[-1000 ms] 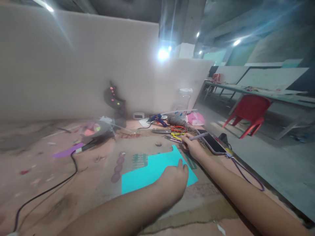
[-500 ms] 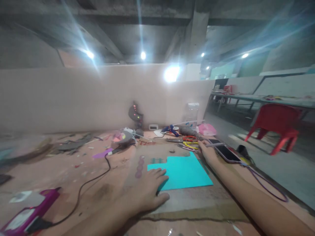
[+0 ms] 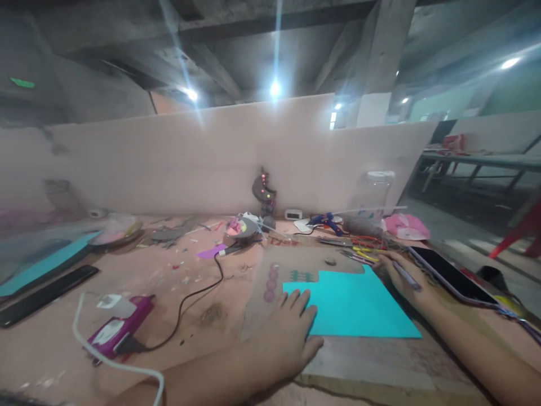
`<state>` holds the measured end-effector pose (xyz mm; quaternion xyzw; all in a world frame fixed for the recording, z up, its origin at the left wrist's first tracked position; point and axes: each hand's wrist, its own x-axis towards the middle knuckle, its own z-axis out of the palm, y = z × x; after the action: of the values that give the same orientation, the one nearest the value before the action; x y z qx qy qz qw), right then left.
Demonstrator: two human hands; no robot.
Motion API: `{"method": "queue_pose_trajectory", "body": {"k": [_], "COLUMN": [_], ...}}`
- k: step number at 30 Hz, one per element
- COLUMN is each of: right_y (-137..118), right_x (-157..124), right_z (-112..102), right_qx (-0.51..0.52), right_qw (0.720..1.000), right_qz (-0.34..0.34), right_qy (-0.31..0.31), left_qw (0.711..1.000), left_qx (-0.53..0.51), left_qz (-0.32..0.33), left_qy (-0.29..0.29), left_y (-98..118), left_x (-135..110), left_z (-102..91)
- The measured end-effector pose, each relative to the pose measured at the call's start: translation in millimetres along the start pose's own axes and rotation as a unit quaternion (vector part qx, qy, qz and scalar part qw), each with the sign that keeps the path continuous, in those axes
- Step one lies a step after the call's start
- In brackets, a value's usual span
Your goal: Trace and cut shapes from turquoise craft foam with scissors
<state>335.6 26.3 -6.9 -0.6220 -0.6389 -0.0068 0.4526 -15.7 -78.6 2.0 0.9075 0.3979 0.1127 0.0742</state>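
Observation:
My left hand (image 3: 287, 332) lies flat with its fingers spread, the fingertips on the left edge of a turquoise sheet (image 3: 359, 307). The sheet has a stepped cut along its top left and rests on a worn board (image 3: 262, 316). Just past the sheet's right corner, my right hand (image 3: 399, 279) has a pen (image 3: 406, 276) lodged in it, pointing back toward the wrist. Its fingertips are close to yellow-handled pliers (image 3: 366, 254); whether they touch them I cannot tell. A phone (image 3: 452, 276) lies to the right of that hand.
A purple power strip (image 3: 122, 330) with cables sits at the left. Toward the back are a bowl of scraps (image 3: 243, 228), a moon-shaped ornament (image 3: 264, 189), a blue glue gun (image 3: 327, 221), a clear jar (image 3: 378, 192) and a pink bag (image 3: 406, 226). A red chair (image 3: 518, 228) stands beyond the table.
The view has swung left, so everything sits further right in the picture. My left hand stays on the sheet. My right hand remains by the pliers with the pen, which is now tilted down toward the wrist.

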Motion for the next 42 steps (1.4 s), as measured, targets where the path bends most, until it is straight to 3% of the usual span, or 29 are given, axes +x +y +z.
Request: {"method": "queue_pose_trajectory", "body": {"k": [4, 11, 23, 30, 38, 42], "right_y": [7.1, 3.7, 7.7, 6.6, -2.1, -6.8], "right_x": [3.5, 3.4, 2.5, 10.5, 4.5, 6.8], "right_z": [1.3, 5.9, 9.4, -0.7, -5.4, -5.7], "right_qx": [0.013, 0.009, 0.032, 0.037, 0.03, 0.07], "right_qw": [0.999, 0.995, 0.994, 0.991, 0.987, 0.985], "right_qz": [0.027, 0.075, 0.085, 0.105, 0.083, 0.107], "right_qy": [-0.043, -0.058, -0.066, -0.069, -0.131, -0.118], "left_qw": [1.0, 0.998, 0.997, 0.999, 0.994, 0.992], "left_qx": [0.023, 0.055, 0.081, 0.03, 0.095, 0.11], "left_qz": [-0.003, 0.003, 0.018, 0.002, 0.047, 0.063], "left_qy": [-0.009, -0.006, -0.004, -0.016, -0.039, -0.029], "left_y": [1.0, 0.6, 6.3, 4.5, 18.4, 24.5], "left_x": [0.1, 1.0, 1.3, 9.2, 23.1, 35.2], "left_z": [3.3, 2.3, 5.5, 12.2, 6.0, 9.0]}}
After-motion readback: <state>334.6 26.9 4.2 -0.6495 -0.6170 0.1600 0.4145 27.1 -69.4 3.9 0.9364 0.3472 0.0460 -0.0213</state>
